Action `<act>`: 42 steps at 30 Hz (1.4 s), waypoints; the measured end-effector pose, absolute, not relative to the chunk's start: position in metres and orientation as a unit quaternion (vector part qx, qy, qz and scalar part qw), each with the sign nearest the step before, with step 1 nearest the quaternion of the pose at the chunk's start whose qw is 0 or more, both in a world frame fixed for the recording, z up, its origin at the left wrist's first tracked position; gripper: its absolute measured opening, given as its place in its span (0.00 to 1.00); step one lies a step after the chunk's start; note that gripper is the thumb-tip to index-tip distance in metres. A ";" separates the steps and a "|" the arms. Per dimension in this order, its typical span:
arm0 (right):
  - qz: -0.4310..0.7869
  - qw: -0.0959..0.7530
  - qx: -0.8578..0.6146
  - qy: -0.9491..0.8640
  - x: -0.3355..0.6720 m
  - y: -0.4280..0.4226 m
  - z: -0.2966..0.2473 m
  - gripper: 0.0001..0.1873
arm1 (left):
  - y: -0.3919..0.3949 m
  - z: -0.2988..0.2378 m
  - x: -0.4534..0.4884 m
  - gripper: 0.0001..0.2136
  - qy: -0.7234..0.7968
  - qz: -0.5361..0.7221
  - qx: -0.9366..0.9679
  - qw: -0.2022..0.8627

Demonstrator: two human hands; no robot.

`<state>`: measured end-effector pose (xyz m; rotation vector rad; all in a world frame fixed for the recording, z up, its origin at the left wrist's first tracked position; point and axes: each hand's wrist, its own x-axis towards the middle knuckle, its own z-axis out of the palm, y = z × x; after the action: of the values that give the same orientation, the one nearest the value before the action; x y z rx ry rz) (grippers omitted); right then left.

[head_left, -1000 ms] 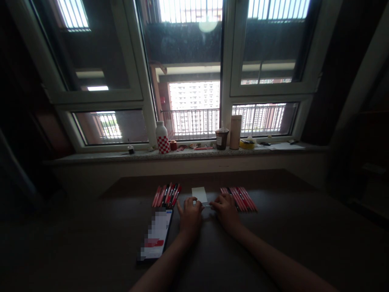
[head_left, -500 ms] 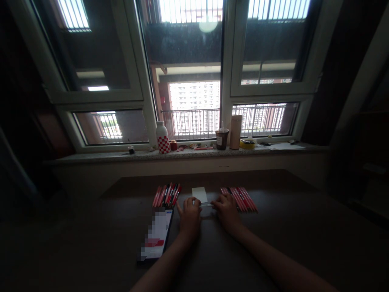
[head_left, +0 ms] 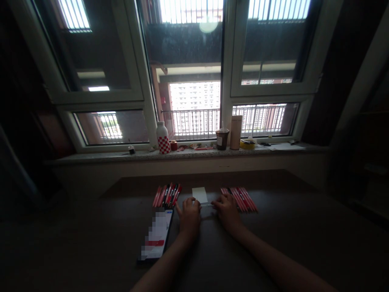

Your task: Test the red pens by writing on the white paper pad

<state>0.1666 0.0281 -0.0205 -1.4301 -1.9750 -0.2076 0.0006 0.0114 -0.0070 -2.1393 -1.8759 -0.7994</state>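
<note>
On a dark worktop [head_left: 209,259] below a window [head_left: 194,101], two bare hands met over a thin, pale rod [head_left: 207,205]. It lay crosswise in the gap between them, one end at each hand's fingertips. The left hand [head_left: 190,215] had its fingers bent and narrow around the near end on its side; the right hand [head_left: 226,211] pinched the opposite end. How firmly either pressed could not be told, the light being dim and the rod small.

The step in hand looked like steadying or adjusting the rod with both hands; the next move seemed to call for keeping the two ends level and the grips matched.

Just beyond the rod lay a square of white paper [head_left: 199,194]. A row of red and black pens [head_left: 166,196] lay beyond the left hand, and mostly red pencils [head_left: 244,199] just beside the right. A phone [head_left: 158,239] lay left of the left forearm.
</note>
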 end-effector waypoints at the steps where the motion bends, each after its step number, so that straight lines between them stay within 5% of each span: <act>1: -0.079 0.342 -0.548 -0.759 0.167 0.028 -0.021 0.10 | 0.011 -0.007 0.001 0.12 -0.633 -0.270 -0.719 0.095; 42: -0.081 0.342 -0.557 -0.752 0.167 0.028 -0.021 0.10 | 0.004 0.003 -0.001 0.10 -0.603 -0.303 -0.732 0.090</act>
<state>0.1666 0.0279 -0.0208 -1.4492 -1.9564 -0.2094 -0.0008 0.0042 0.0026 -2.1771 -1.7924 -0.9020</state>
